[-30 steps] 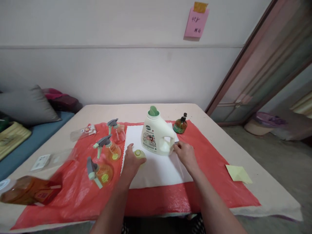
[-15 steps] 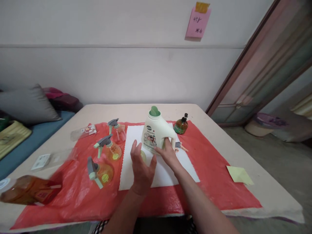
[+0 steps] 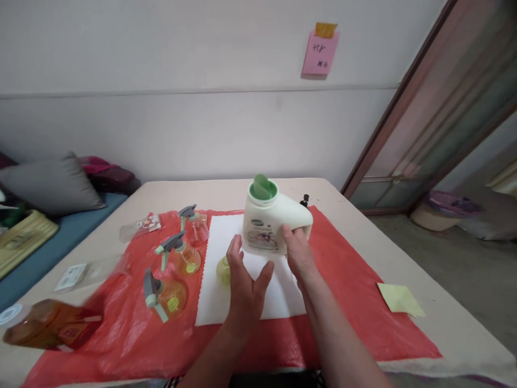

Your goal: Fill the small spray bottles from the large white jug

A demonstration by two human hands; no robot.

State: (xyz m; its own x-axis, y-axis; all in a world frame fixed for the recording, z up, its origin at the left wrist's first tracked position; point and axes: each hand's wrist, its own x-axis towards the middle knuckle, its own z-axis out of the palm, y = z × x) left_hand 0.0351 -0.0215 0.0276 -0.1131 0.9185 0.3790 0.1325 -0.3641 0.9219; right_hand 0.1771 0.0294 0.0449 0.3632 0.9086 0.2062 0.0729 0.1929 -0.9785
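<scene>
My right hand [image 3: 299, 250] grips the handle of a cream laundry detergent jug [image 3: 264, 218] with an uncapped green spout, held above a white sheet [image 3: 278, 296]. Fingers apart, my left hand [image 3: 248, 283] hovers just below and left of the jug, holding nothing. Behind my left fingers a round, clear yellowish container [image 3: 223, 270] stands on the sheet, partly hidden. To the left are three trigger spray bottles: a pinkish one [image 3: 197, 230], a middle one [image 3: 189, 258] and a near one [image 3: 172, 296], the latter two with yellow at the bottom.
A large bottle of amber liquid [image 3: 50, 323] lies at the left on the red plastic cover [image 3: 133, 345]. Behind the jug, a black pump top [image 3: 305, 200] shows. Yellow notes [image 3: 399, 299] lie right; clear packaging [image 3: 139, 227] is far left. A pink note [image 3: 321, 52] hangs on the wall.
The jug has moved right and nearer to me, now hiding most of the amber pump bottle. My left hand has shifted right, uncovering more of the yellowish container. The view has tilted slightly.
</scene>
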